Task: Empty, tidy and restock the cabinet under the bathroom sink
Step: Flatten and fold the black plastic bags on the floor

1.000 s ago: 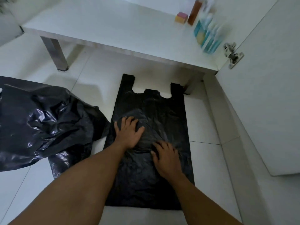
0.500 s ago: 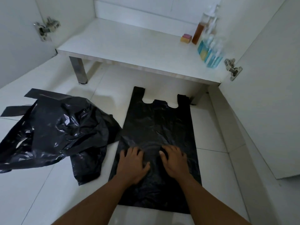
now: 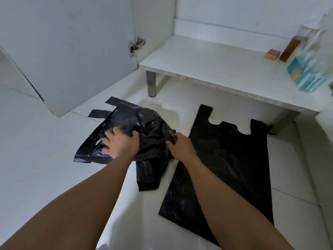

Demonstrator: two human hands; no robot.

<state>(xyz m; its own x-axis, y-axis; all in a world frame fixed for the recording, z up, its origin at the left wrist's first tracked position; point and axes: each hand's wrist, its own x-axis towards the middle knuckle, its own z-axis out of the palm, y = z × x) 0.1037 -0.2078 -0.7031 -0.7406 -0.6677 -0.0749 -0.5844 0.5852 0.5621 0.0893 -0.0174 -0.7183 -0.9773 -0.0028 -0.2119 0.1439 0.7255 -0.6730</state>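
Observation:
A crumpled black plastic bag (image 3: 144, 127) lies on the white floor tiles in front of the open cabinet. My left hand (image 3: 120, 143) lies on its left part with fingers spread and curling into the plastic. My right hand (image 3: 180, 143) pinches the bag's right edge. To the right a second black plastic bag (image 3: 230, 159) lies flattened on the floor, handles pointing toward the cabinet. The cabinet shelf (image 3: 207, 69) is white and raised on metal legs.
Several bottles (image 3: 304, 69) and a small pink and yellow sponge (image 3: 272, 54) stand at the shelf's right end. The left cabinet door (image 3: 72, 51) stands open with its hinge (image 3: 135, 46) showing. A metal leg (image 3: 151, 83) holds up the shelf's front left corner.
Both hands left the flattened bag and moved left onto the crumpled bag. My view swung left, bringing the left door into sight.

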